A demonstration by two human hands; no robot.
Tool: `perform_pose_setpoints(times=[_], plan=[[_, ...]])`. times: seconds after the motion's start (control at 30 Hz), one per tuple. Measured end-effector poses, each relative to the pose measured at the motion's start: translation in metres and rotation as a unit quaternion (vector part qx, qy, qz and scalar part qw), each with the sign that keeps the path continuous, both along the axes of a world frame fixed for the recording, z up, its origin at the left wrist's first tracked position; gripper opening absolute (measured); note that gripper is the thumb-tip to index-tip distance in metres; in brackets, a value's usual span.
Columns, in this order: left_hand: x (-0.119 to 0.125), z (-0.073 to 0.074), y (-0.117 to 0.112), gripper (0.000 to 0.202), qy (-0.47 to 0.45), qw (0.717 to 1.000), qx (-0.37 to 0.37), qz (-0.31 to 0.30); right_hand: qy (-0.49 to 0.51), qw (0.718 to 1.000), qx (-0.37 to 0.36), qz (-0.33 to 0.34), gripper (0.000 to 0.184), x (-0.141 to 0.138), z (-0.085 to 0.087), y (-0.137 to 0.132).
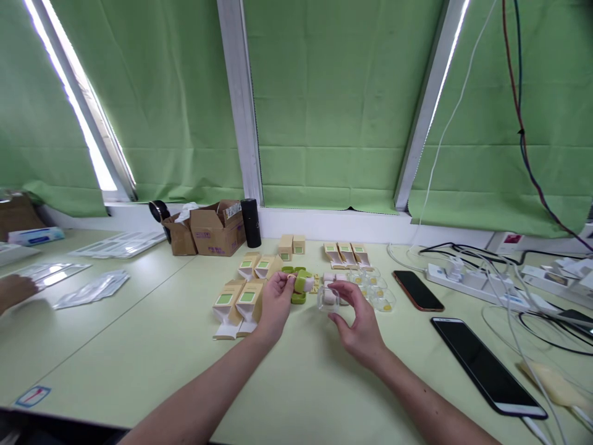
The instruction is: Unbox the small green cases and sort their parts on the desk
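Note:
My left hand (277,304) pinches a small green item with a pale pinkish end (303,280); its exact kind is unclear. Clear plastic, apparently a small box (327,300), sits between the thumb and fingers of my right hand (360,322). Beneath and behind my left hand are more green pieces (298,298). Pale pink round pieces (328,278) and tiny yellow pieces (315,284) lie between the hands, partly hidden. Several clear cases with yellow spots (383,300) stand right of them. Open cream cartons with green labels (251,298) are left of my left hand.
Small cartons (299,245) and open cartons (345,254) stand farther back. A cardboard box (217,230) and black bottle (251,223) are near the wall. Phones (486,364) and a power strip (477,285) with tangled cables occupy the right. Another person's hand (17,290) is far left near plastic packets.

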State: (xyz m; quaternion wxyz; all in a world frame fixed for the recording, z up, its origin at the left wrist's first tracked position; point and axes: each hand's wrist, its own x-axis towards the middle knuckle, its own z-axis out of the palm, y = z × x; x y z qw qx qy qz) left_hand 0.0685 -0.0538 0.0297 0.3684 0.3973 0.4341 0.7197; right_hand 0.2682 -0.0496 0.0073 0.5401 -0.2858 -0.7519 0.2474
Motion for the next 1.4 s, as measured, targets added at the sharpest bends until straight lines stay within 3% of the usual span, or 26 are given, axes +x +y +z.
perform_pose_setpoints(times=[0.23, 0.37, 0.47, 0.57, 0.73, 0.93, 1.23, 1.4], plan=[[-0.004, -0.002, 0.002, 0.040, -0.097, 0.994, -0.025, -0.036, -0.108, 0.972, 0.204, -0.043, 0.033, 0.016, 0.029, -0.003], [-0.005, -0.001, 0.003, 0.027, -0.148, 0.986, -0.055, -0.061, -0.136, 0.968, 0.192, -0.089, 0.015, 0.036, 0.055, -0.007], [-0.005, -0.002, 0.004, 0.018, -0.172, 0.981, -0.073, -0.056, -0.118, 0.972, 0.151, -0.138, 0.008, 0.062, 0.065, -0.009], [-0.005, -0.001, 0.005, 0.012, -0.183, 0.978, -0.088, -0.053, -0.121, 0.968, 0.114, -0.190, 0.009, 0.091, 0.059, -0.010], [-0.005, -0.001, 0.006, 0.007, -0.179, 0.977, -0.097, -0.062, -0.195, 0.950, 0.031, -0.242, 0.012, 0.124, 0.024, -0.010], [-0.005, -0.002, 0.006, 0.009, -0.175, 0.976, -0.104, -0.072, -0.258, 0.939, -0.051, -0.221, 0.014, 0.135, -0.004, -0.005], [-0.002, 0.000, 0.003, 0.014, -0.169, 0.977, -0.110, -0.076, -0.264, 0.933, -0.028, -0.242, 0.014, 0.137, -0.015, 0.004], [-0.001, 0.003, 0.001, 0.016, -0.166, 0.975, -0.120, -0.084, -0.308, 0.897, 0.051, -0.314, 0.015, 0.129, -0.001, -0.008]])
